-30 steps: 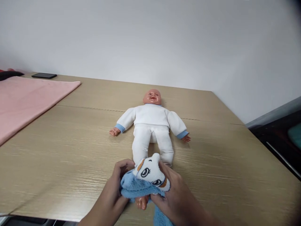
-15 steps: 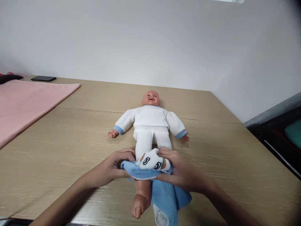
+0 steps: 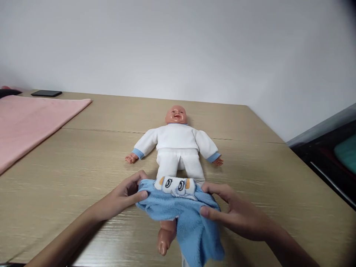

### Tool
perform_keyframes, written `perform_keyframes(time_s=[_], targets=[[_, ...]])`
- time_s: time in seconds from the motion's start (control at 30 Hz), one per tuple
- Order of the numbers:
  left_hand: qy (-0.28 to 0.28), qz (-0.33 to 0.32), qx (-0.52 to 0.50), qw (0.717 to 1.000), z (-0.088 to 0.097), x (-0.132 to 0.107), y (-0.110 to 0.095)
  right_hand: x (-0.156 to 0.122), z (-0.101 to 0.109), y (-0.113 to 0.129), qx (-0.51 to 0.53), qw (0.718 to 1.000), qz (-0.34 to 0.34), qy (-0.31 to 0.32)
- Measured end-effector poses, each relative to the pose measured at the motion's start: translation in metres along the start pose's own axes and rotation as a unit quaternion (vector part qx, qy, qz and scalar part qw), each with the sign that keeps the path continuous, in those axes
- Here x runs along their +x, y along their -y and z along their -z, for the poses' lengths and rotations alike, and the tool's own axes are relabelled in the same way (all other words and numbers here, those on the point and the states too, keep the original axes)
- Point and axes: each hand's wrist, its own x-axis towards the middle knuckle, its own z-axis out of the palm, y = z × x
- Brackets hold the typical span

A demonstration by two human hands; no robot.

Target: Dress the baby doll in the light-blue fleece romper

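Note:
A baby doll point(image 3: 178, 139) in a white top and white leggings lies on its back, head away from me. Blue fleece doll trousers point(image 3: 167, 202) with an embroidered white face lie across its lower legs. My left hand point(image 3: 129, 194) pinches the trousers' left edge, thumb in front. At the right side, my right hand point(image 3: 236, 209) grips the fabric between thumb and fingers. One bare doll foot point(image 3: 166, 241) sticks out below the cloth. The other foot is hidden behind the hanging blue trouser leg point(image 3: 198, 237).
A pink cloth point(image 3: 33, 126) lies on the left of the wooden table point(image 3: 83, 193). Behind it are a black phone point(image 3: 46, 93) and a dark object at the frame edge. A wall rises behind, and a black item with something teal point(image 3: 346, 155) stands beyond the right edge.
The bunched trousers have been spread wider and flatter over the doll's legs, with more blue cloth showing. My hands have moved apart, the right one outward to the right.

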Motion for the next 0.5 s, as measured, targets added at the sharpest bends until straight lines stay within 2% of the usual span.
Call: perform_keyframes(time_s=[0.1, 0.2, 0.33, 0.4, 0.5], targets=[[-0.008, -0.001, 0.015, 1.000, -0.002, 0.004, -0.007, 0.003, 0.004, -0.011, 0.139, 0.987, 0.069, 0.036], [-0.030, -0.041, 0.104, 0.993, -0.006, 0.009, -0.024, 0.011, 0.000, -0.013, 0.252, 0.957, 0.137, 0.054], [-0.056, -0.124, 0.295, 0.946, -0.021, 0.016, -0.060, 0.020, -0.008, -0.007, 0.254, 0.951, 0.178, 0.007], [-0.024, -0.132, 0.313, 0.940, -0.032, 0.025, -0.079, 0.022, -0.011, -0.002, 0.235, 0.952, 0.196, -0.007], [0.097, -0.086, 0.225, 0.966, -0.045, 0.050, -0.099, 0.025, -0.010, 0.006, 0.211, 0.959, 0.191, -0.017]])
